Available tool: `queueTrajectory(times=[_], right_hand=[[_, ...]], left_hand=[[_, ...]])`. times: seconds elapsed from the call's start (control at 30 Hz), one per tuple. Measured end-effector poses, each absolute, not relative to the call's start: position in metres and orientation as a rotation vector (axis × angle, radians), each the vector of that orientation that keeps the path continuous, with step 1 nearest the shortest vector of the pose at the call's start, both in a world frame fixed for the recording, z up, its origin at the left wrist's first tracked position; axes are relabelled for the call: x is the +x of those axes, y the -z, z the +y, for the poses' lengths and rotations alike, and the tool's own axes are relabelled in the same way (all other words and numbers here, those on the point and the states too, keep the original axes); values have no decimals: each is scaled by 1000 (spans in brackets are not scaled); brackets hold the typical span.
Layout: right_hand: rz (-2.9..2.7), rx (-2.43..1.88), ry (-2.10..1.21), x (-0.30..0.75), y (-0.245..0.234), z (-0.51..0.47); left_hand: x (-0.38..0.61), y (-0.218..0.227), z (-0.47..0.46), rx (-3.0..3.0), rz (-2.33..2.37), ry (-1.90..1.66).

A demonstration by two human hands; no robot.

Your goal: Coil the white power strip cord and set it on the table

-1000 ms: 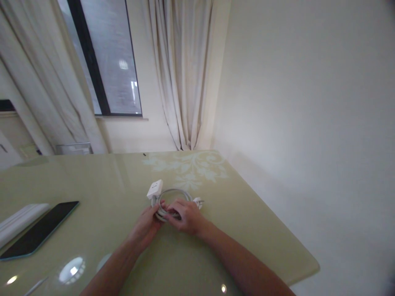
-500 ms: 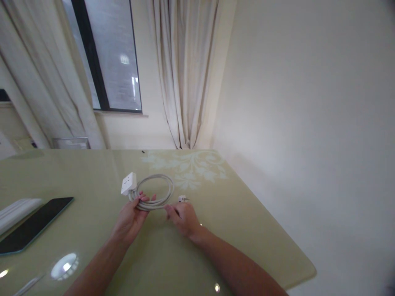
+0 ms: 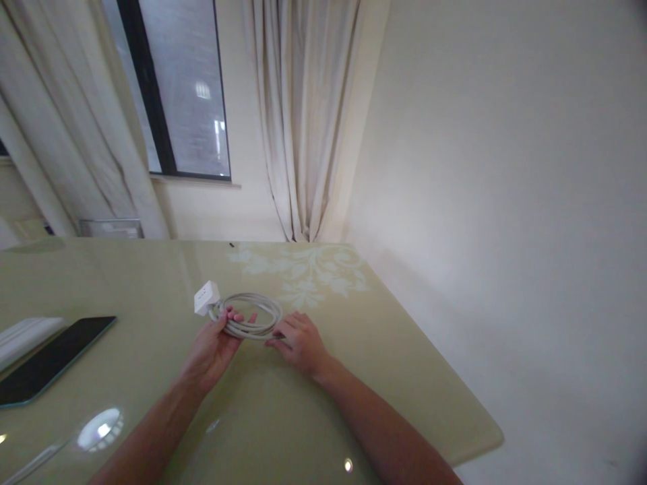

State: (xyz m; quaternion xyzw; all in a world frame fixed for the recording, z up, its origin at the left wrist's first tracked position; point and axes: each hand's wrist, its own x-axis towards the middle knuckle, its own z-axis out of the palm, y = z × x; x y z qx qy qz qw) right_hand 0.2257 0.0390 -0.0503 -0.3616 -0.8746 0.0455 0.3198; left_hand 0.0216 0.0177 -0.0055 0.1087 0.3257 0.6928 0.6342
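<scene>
- Fingers of the left hand are curled round the near left side of a coiled light-grey cable, thumb on the outer side and fingertips showing inside the loop.
- Fingertips of the right hand are drawn together on the strands at the coil's near right side, in a pinch with little gap showing.
- Between the two hands, the coil forms a rounded ring of several turns, its far side arching beyond the fingers; it appears to be held just above the desk.
- Just beyond the left fingertips, at the coil's left end, is a white box-shaped socket block, tilted, its slotted face showing.
- Beneath is a glossy olive-green desk, reflecting ceiling lights.
- Near its lower left lies a slender pale object, too blurred to identify; farther up on that side, a flat black slab with a teal edge lies beside a long white object.
- Pale floral pattern decorates the far right part of the surface.
- Behind are cream fabric curtains, a dark-framed window and, rightward, a plain off-white wall.
</scene>
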Motion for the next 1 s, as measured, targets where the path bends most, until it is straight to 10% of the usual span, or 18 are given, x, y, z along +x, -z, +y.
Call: queueTrajectory(times=[1.0], right_hand=[[-889,-1024,-488,265,20,64]], left_hand=[[40,20,3,965,1159,-1732]])
